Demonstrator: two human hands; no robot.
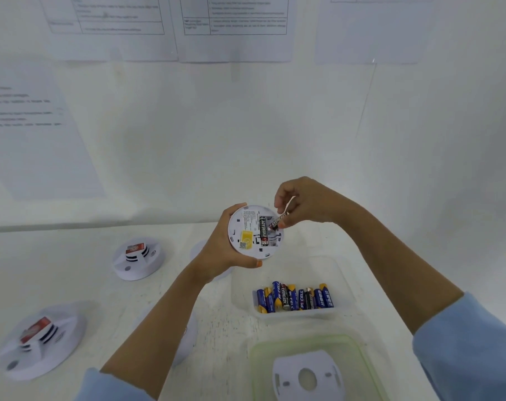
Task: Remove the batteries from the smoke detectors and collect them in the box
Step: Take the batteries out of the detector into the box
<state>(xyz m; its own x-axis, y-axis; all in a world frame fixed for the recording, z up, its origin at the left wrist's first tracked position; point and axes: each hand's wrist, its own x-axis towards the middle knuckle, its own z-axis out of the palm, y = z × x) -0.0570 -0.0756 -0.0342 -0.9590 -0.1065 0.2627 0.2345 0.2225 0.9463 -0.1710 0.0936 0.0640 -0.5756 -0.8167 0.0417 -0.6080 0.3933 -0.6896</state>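
Left hand (217,251) grips a white smoke detector (247,227) by its rim, thumb curled along the lower edge, fingers wrapped behind. The detector is held in the air above the table (72,282), back side to the camera, battery bay exposed. One black Eveready battery (263,231) sits in the bay, lengthwise.

Right hand (304,205) pinches a second battery (278,220) between thumb and fingertips. It is tilted, its lower end at the bay beside the seated cell (whether it touches the bay, cannot tell).

Clear plastic box (344,285) stands on the table just below the detector. A row of loose batteries (295,298), mostly blue and yellow, lies along its near wall.

A green-tinted lid (257,357) lies nearest the camera, with a white mounting plate (289,369) resting on it.

Two more detectors on the table to the left: a far one (139,257) and a near one (40,340), each with a red-topped centre. Printed sheets (234,24) are on the wall behind.
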